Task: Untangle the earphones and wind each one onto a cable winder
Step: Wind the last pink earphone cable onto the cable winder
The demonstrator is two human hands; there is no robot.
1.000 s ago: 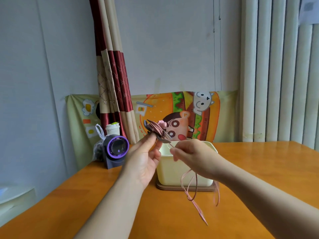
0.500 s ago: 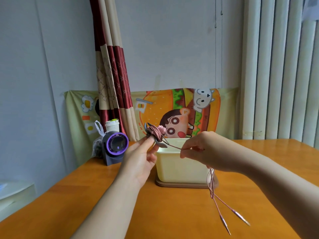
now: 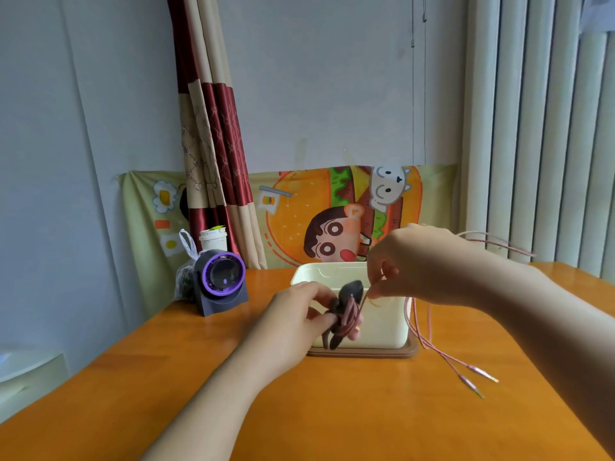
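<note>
The left hand (image 3: 299, 314) grips the cable winder (image 3: 351, 289), its long axis nearly upright. Beside it, the right hand (image 3: 416, 264) pinches the earphone cable (image 3: 350, 316).

This looks like a lived-in room of a home rather than a workplace. An orange wooden counter (image 3: 332, 410) stands pushed into a corner of plain pale walls (image 3: 316, 78). A red-and-beige satin curtain (image 3: 213, 128) hangs gathered in that corner, and pale vertical blinds (image 3: 532, 128) cover the right side. A cloth printed with a cartoon boy, a cat and a burger (image 3: 293, 221) is spread along the wall behind the counter. On the counter sit a small purple-ringed desk fan (image 3: 221, 277), a lidded paper cup (image 3: 213, 239), a knotted plastic bag (image 3: 184, 281) and a cream plastic box (image 3: 382, 324).
</note>
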